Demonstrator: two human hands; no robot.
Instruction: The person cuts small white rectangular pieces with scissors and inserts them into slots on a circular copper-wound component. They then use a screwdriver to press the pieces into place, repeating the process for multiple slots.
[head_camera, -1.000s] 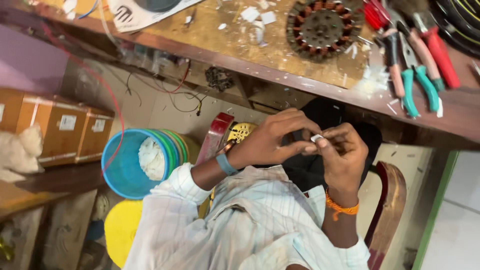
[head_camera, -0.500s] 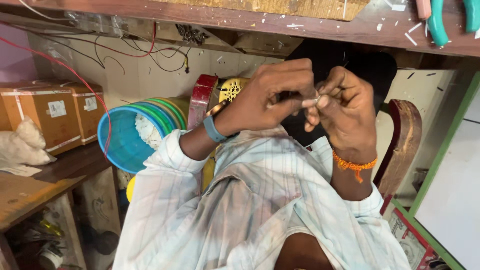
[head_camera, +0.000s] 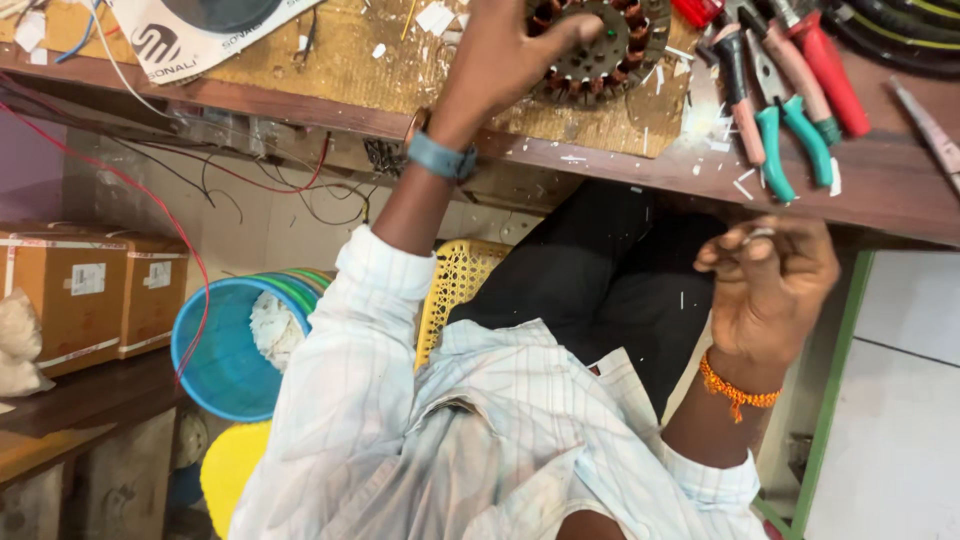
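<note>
Two hands: our left hand (head_camera: 510, 50), fingers spread, rests on the stator (head_camera: 605, 50) at top centre; our right hand (head_camera: 770, 280) pinches a small white piece (head_camera: 757, 236) at centre right.

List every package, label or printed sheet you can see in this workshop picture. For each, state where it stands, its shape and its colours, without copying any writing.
Two brown cardboard boxes: on the low wooden shelf at left, side by side, rectangular, banded with pale tape.
White paper labels: one stuck on each box's front, small rectangles with dark print.
White printed sheet: on the workbench at top left, flat, with a dark round shape and black lettering.
</note>
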